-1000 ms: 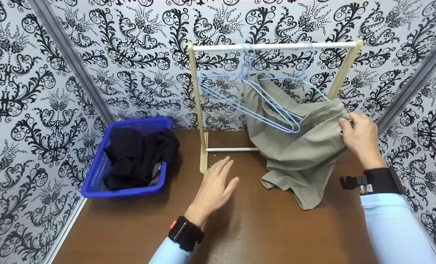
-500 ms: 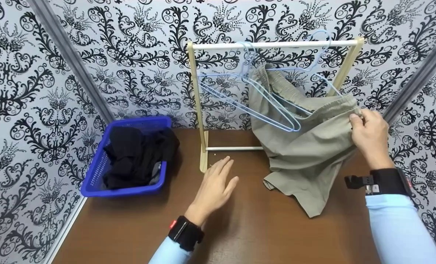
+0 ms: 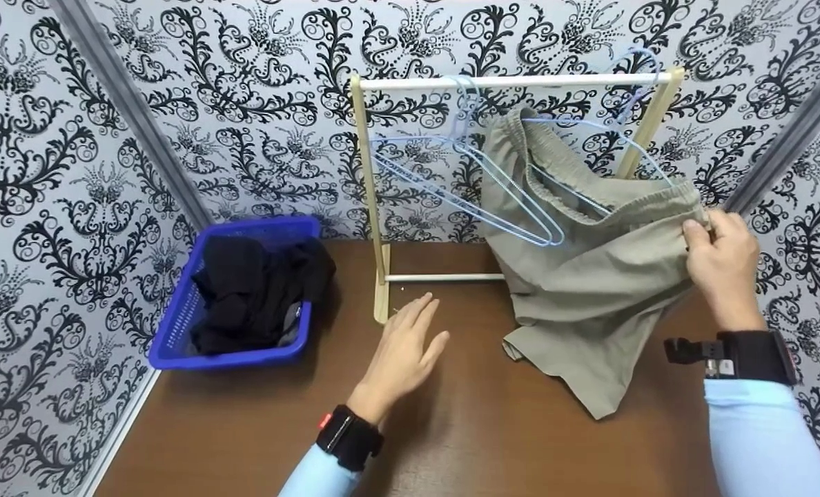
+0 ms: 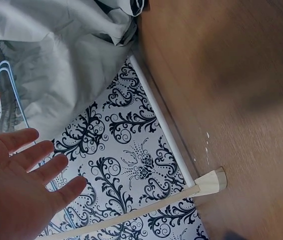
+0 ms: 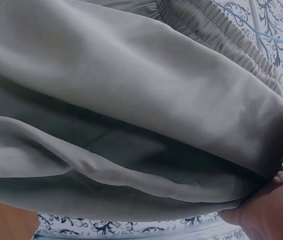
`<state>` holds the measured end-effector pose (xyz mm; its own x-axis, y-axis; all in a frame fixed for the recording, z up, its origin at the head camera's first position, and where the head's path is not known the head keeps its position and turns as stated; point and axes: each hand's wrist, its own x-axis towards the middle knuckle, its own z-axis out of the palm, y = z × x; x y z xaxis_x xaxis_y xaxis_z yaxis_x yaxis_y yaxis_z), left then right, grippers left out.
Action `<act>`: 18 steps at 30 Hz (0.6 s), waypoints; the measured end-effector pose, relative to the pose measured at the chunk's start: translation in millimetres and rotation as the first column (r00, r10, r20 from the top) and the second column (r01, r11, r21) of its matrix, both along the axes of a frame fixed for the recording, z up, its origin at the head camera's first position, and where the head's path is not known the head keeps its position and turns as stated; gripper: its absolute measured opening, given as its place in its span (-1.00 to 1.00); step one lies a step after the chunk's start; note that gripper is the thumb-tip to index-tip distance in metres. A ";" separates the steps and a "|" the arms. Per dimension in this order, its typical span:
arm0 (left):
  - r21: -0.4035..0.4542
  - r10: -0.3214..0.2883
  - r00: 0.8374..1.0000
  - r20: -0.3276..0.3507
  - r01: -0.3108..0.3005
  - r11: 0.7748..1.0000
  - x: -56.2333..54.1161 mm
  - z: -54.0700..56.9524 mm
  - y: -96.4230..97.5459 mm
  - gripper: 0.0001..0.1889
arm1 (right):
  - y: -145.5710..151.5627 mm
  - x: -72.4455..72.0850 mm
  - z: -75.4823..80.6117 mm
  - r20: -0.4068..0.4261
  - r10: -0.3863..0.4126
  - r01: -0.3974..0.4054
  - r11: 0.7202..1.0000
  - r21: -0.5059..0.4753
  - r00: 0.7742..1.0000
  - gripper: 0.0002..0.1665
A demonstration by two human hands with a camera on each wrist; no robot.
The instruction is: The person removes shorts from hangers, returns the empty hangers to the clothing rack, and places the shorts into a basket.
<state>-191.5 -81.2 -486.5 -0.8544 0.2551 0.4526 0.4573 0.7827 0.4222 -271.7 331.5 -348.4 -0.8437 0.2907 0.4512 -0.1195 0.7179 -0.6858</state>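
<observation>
Your right hand [image 3: 725, 262] has its grip pressed together, with the thumb and fingers pinching the side of the soft grey-green cloth shorts [image 3: 589, 283], just below the gathered waist. The shorts are up in front of the right part of the rack. Their long way runs from the waist at the top down toward you, and the legs point down, ending in a low corner. The waist hole faces up and slopes down toward your right hand. A thin light blue hanger [image 3: 624, 132] sits inside the waist. Its hook crosses the round white rod [image 3: 541, 81] near the pale wooden right post [image 3: 629, 160], but you cannot tell if it rests there.

Your left hand [image 3: 397, 355] has its grip wide, fingers nearly straight, holding nothing. It is over the brown wooden bench [image 3: 479, 442], in front of the rack. More light blue hangers [image 3: 457, 142] hang on the rod, left of the shorts' middle, and one corner overlaps the cloth in the head view. Farther left, a blue plastic basket [image 3: 227, 361] holds black cloth [image 3: 244, 297]. Behind everything is a white wall [image 3: 265, 65] with black curls.
</observation>
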 end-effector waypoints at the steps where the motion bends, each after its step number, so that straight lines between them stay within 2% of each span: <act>1: 0.002 -0.001 1.000 -0.001 0.001 1.000 0.0 0.0 0.0 -0.42 | 1.5 1.3 -2.3 0.002 0.001 -0.001 1.000 -0.006 1.000 -0.72; 5: 0.004 -0.002 1.000 -0.006 0.002 1.000 0.1 -0.7 -0.3 -0.42 | 5.7 5.7 -14.9 0.000 0.005 -0.005 1.000 -0.024 1.000 -0.74; 9: 0.011 -0.003 1.000 -0.015 0.003 1.000 1.3 -0.7 -1.2 -0.43 | 5.6 9.4 -29.7 -0.052 0.013 -0.014 1.000 -0.009 0.999 -0.76; 12: 0.012 -0.001 1.000 -0.012 0.001 1.000 3.1 0.0 -2.1 -0.42 | 4.7 12.3 -40.4 -0.062 0.019 -0.018 1.000 0.003 0.998 -0.76; 18: 0.001 0.007 1.000 0.000 -0.007 1.000 4.9 -0.1 -3.3 -0.42 | 4.9 21.2 -60.5 0.039 0.012 -0.013 1.000 0.008 0.999 -0.75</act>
<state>-186.6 -84.6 -486.6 -0.8561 0.2487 0.4530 0.4518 0.7856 0.4226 -250.6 336.4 -408.9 -0.8644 0.2766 0.4199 -0.1016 0.7219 -0.6845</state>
